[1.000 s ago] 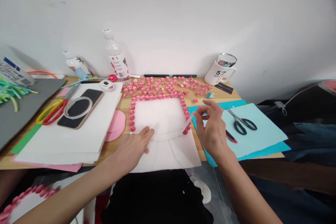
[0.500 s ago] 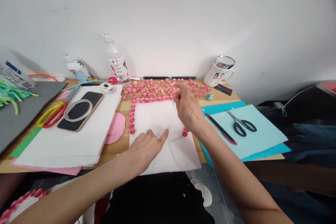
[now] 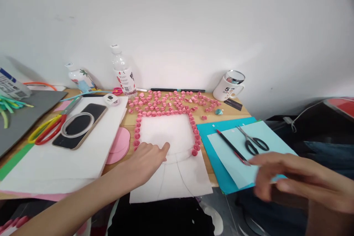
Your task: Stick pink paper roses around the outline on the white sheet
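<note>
My left hand (image 3: 146, 160) lies flat on a white sheet (image 3: 173, 169) in front of me, fingers stretched out, holding nothing. Small pink paper rolls (image 3: 190, 120) line the sheet's top and both sides, and several more (image 3: 168, 101) lie loose behind it. My right hand (image 3: 298, 180) hovers blurred at the lower right, over the near edge of the light blue paper (image 3: 265, 155), fingers spread and empty.
Black scissors (image 3: 253, 141) and a red-tipped pencil (image 3: 232, 147) lie on the blue paper. A mug (image 3: 231, 85), two bottles (image 3: 123, 70) and a black pen (image 3: 177, 90) stand along the wall. At left a phone with a tape ring (image 3: 79, 121) and red-yellow scissors (image 3: 45, 129) rest on white sheets.
My right hand has pulled back from the pink rolls at the sheet's top to the lower right. The small white stick it held a second ago is gone. The view tilted down.
</note>
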Tool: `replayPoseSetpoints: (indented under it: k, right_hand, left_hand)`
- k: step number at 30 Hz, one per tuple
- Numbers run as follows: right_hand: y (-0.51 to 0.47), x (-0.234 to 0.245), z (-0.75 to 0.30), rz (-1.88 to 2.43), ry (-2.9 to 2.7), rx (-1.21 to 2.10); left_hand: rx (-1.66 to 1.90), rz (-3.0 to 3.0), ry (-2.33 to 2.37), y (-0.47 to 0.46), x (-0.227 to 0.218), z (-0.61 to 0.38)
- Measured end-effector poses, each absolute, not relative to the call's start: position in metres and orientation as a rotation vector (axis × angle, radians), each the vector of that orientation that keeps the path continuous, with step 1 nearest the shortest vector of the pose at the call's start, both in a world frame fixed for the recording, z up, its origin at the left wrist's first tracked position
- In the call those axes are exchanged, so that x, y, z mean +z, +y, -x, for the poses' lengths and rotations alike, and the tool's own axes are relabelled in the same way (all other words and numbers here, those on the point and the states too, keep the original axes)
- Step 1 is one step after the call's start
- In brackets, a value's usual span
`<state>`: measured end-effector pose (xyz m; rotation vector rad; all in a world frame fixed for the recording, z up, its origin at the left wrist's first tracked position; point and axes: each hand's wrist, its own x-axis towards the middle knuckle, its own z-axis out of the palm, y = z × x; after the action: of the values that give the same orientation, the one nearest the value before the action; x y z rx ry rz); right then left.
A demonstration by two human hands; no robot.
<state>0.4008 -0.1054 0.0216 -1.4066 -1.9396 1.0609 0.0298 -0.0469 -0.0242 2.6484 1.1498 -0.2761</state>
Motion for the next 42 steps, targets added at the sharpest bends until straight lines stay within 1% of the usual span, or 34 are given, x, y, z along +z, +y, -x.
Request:
replayPoseSetpoints:
  k: [1,4,5,9,11,13,16,21,25,27,32,35,38,42]
  right_hand:
    - [-0.094,0.023,-0.382,1.419,-1.968,1.196]
    - [-0.061,0.009,-0.331,1.329,-1.846,1.109]
    - [-0.052,0.000,-0.319,1.280,-1.792,1.163]
    - [-0.032,-0.032,-0.292,1.065,-1.279,1.637]
    - [-0.030,-0.038,-0.285,1.014,-1.072,1.767]
    - [-0.030,-0.038,-0.280,1.005,-0.971,1.842]
    - [-0.033,-0.035,-0.274,1.052,-0.960,1.880]
    - [-0.037,-0.034,-0.270,1.077,-1.039,1.829]
    - [-0.041,-0.034,-0.268,1.131,-1.182,1.707]
    - [-0.044,-0.034,-0.267,1.188,-1.270,1.564]
    - [-0.047,-0.044,-0.280,1.283,-1.297,1.064]
    - [-0.048,-0.056,-0.295,1.390,-1.253,0.893]
    - [-0.051,-0.070,-0.306,1.464,-1.192,0.930]
    - [-0.058,-0.083,-0.309,1.438,-1.121,1.061]
  left_hand:
    - [-0.271,-2.642,1.177,-0.044,-0.025,-0.033]
    - [-0.147,-2.591,1.225,-0.035,-0.023,-0.042]
    - [-0.059,-2.555,1.237,-0.032,-0.021,-0.046]
    - [0.431,-2.160,1.215,-0.017,-0.014,-0.062]
    - [0.617,-1.845,1.214,-0.012,-0.010,-0.069]
    - [0.694,-1.615,1.216,-0.008,-0.006,-0.075]
    - [0.703,-1.506,1.211,-0.006,-0.002,-0.079]
    - [0.613,-1.462,1.236,-0.005,-0.002,-0.082]
    - [0.624,-1.380,1.122,-0.002,-0.005,-0.086]
    - [0.620,-1.353,1.079,0.000,-0.006,-0.089]
    - [0.527,-1.323,1.057,0.012,-0.010,-0.097]
    - [0.386,-1.418,1.071,0.022,-0.022,-0.105]
    - [0.233,-1.529,1.173,0.033,-0.036,-0.116]
    - [0.140,-1.416,1.241,0.041,-0.045,-0.131]
